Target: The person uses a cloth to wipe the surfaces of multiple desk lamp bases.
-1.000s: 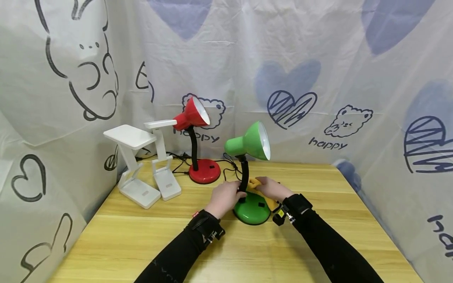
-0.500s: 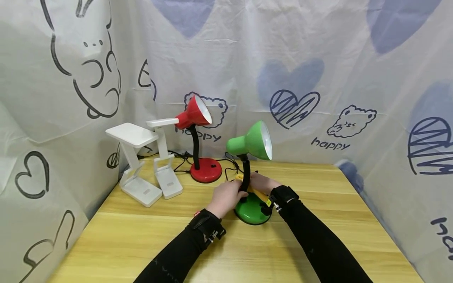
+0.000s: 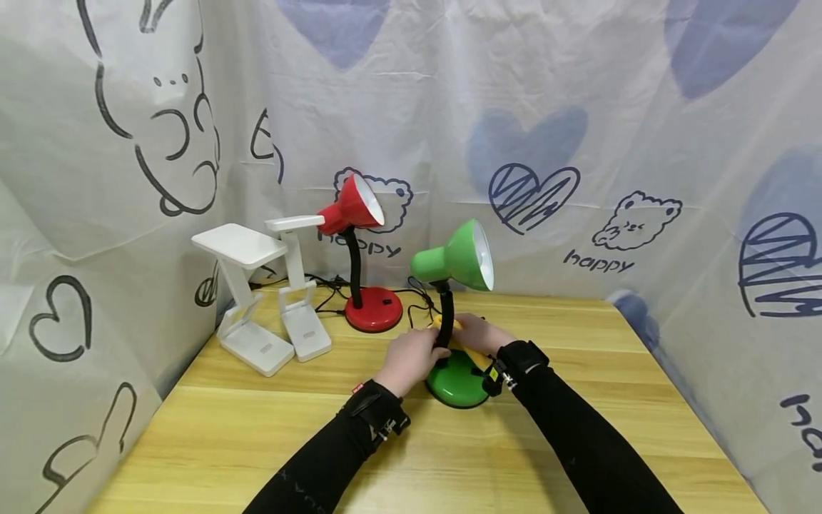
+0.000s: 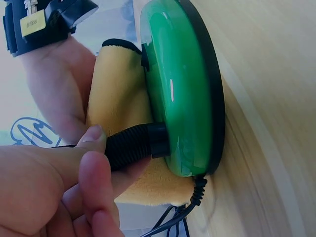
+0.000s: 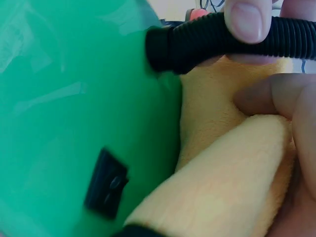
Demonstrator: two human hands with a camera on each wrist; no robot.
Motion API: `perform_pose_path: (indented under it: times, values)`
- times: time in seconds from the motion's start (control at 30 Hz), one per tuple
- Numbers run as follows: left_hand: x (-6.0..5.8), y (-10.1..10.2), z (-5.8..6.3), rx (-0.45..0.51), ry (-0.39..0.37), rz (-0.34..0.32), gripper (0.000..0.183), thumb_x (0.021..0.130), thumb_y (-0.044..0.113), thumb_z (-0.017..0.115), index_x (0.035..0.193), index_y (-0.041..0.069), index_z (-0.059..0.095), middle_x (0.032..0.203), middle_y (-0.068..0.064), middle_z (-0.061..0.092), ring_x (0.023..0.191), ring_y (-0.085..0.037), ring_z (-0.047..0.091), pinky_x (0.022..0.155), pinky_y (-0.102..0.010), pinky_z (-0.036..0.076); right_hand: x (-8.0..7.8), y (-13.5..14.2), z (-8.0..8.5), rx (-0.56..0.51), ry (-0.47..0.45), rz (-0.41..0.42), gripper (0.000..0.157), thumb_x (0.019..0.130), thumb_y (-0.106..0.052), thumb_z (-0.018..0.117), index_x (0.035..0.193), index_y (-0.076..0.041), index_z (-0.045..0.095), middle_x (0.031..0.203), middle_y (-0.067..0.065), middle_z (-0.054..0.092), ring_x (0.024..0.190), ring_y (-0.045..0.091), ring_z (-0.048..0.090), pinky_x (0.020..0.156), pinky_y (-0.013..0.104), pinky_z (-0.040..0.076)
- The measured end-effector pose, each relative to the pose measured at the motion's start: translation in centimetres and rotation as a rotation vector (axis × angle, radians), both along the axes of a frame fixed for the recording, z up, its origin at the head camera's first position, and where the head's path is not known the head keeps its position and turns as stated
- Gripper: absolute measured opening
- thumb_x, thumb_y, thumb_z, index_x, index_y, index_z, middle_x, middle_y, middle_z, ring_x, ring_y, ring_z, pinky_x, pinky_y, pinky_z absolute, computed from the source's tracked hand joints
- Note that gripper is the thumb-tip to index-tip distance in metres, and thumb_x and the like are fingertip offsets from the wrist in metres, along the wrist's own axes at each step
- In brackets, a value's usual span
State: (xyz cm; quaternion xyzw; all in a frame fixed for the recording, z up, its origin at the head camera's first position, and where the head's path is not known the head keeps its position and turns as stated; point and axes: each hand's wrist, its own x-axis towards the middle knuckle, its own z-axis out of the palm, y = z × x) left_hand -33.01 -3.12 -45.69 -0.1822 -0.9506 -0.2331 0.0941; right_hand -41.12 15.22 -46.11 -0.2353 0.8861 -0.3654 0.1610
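Observation:
A green desk lamp [image 3: 457, 385] stands upright on the wooden table, its shade facing right. My left hand [image 3: 411, 360] pinches the lower part of its black ribbed neck [image 4: 129, 144] between thumb and fingers. Behind the neck, my right hand [image 3: 480, 334] holds a yellow-orange cloth [image 4: 118, 81] with a dark edge against the far side of the round base. In the right wrist view the folded cloth [image 5: 217, 182] lies along the base, beside its black switch [image 5: 107, 183]. Some of the right fingers are hidden behind the neck and cloth.
A red desk lamp [image 3: 374, 310] stands further back, left of the green one. Two white folding lamps [image 3: 257, 346] [image 3: 305, 332] stand at the table's left side. Black cords [image 3: 330, 285] run along the back edge. A printed curtain [image 3: 437, 107] surrounds the table [image 3: 565, 428].
My right hand has moved left with the cloth, from the base's right side to behind the neck, then slightly back right. My left hand keeps its grip; the lamp stays in place.

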Motion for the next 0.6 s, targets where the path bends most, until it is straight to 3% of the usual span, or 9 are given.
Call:
perform_pose_path:
  times: [0.07,0.2,0.33,0.43,0.6]
  values:
    - [0.0,0.0,0.0,-0.003,-0.001,0.003,0.020,0.082,0.043,0.063,0.082,0.024,0.057,0.067,0.010,0.054,0.061,-0.016,0.057,0.046,-0.031,0.038,0.5,0.7,-0.1,0.013,0.034,-0.024,0.020,0.092,-0.039,0.049,0.105,-0.029,0.060,0.091,0.002,0.060,0.076,0.019,0.056,0.071,0.036,0.040]
    - [-0.1,0.1,0.0,-0.011,-0.008,0.010,0.021,0.082,0.044,0.062,0.081,0.024,0.056,0.065,0.010,0.053,0.059,-0.015,0.056,0.044,-0.030,0.037,1.9,2.4,-0.4,-0.002,0.048,-0.053,0.016,0.093,-0.030,0.051,0.107,-0.023,0.056,0.077,0.010,0.056,0.055,0.021,0.053,0.055,0.036,0.044]
    - [-0.1,0.3,0.0,-0.026,-0.020,0.015,0.023,0.082,0.047,0.060,0.082,0.025,0.057,0.065,0.011,0.054,0.058,-0.014,0.056,0.045,-0.029,0.037,3.6,3.8,-0.3,-0.008,0.036,-0.109,0.030,0.092,-0.027,0.052,0.121,-0.019,0.050,0.092,0.007,0.058,0.065,0.016,0.055,0.063,0.035,0.046]
    - [-0.2,0.4,0.0,-0.033,-0.018,0.026,0.024,0.082,0.049,0.060,0.083,0.025,0.057,0.066,0.011,0.055,0.060,-0.014,0.057,0.045,-0.030,0.037,4.7,4.9,-0.3,-0.073,-0.009,-0.140,0.036,0.092,-0.021,0.052,0.128,-0.015,0.045,0.104,0.007,0.057,0.078,0.018,0.058,0.071,0.035,0.046]
    - [-0.3,0.4,-0.3,-0.030,-0.007,0.037,0.022,0.082,0.047,0.061,0.082,0.025,0.057,0.066,0.010,0.055,0.060,-0.015,0.057,0.045,-0.030,0.037,6.9,6.4,-0.7,-0.200,-0.110,-0.198,0.032,0.093,-0.016,0.048,0.125,-0.010,0.045,0.095,0.015,0.056,0.071,0.025,0.059,0.062,0.038,0.049]
